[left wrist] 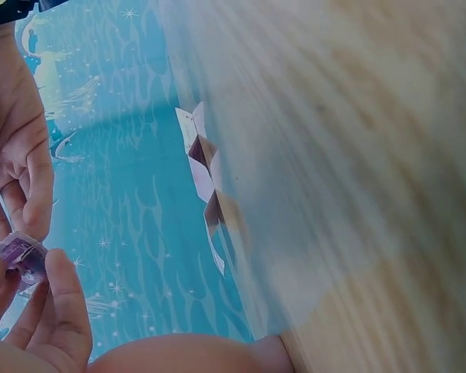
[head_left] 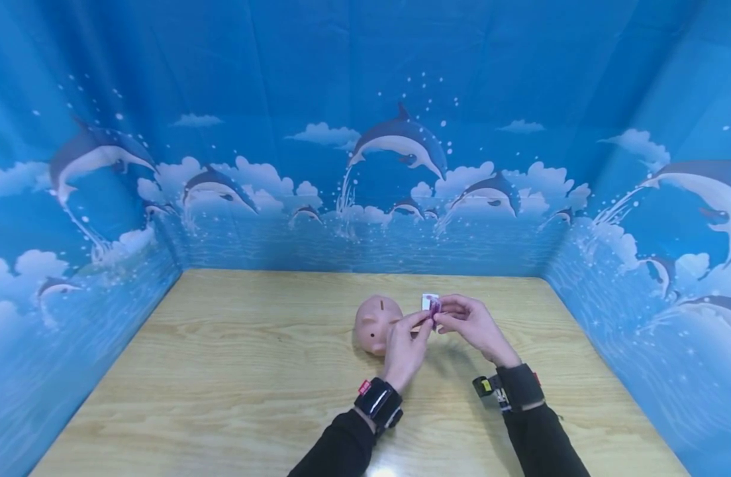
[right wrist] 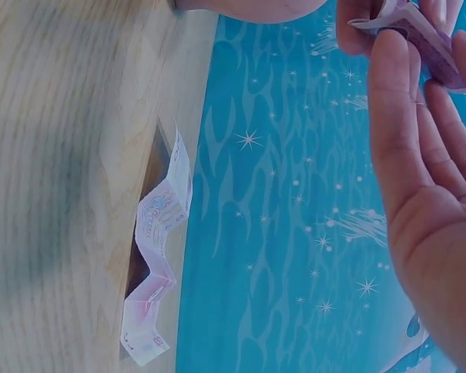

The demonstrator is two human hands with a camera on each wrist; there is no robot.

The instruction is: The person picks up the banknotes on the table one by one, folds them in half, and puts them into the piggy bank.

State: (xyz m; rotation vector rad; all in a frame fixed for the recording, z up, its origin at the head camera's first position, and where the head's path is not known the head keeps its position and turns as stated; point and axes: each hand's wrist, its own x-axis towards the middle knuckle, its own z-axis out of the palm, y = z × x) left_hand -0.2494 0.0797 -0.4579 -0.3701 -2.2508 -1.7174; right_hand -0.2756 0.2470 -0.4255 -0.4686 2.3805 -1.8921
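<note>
A folded purple banknote [head_left: 435,310] is held up between the two hands, just above the table. My left hand [head_left: 404,350] pinches its near side between thumb and fingers. The fingertips of my right hand [head_left: 476,326] pinch the other side. Seen from the left wrist, the folded banknote [left wrist: 22,258] is a small, thick packet. A second banknote [right wrist: 160,233], creased in a zigzag, stands on the table behind the hands. Left of the hands sits a pink piggy bank [head_left: 373,324] with a slot on top; my left hand covers part of it.
The wooden table [head_left: 222,371] is bordered at the back and sides by a blue curtain [head_left: 270,242] printed with dolphins. Each wrist wears a black strap with a camera.
</note>
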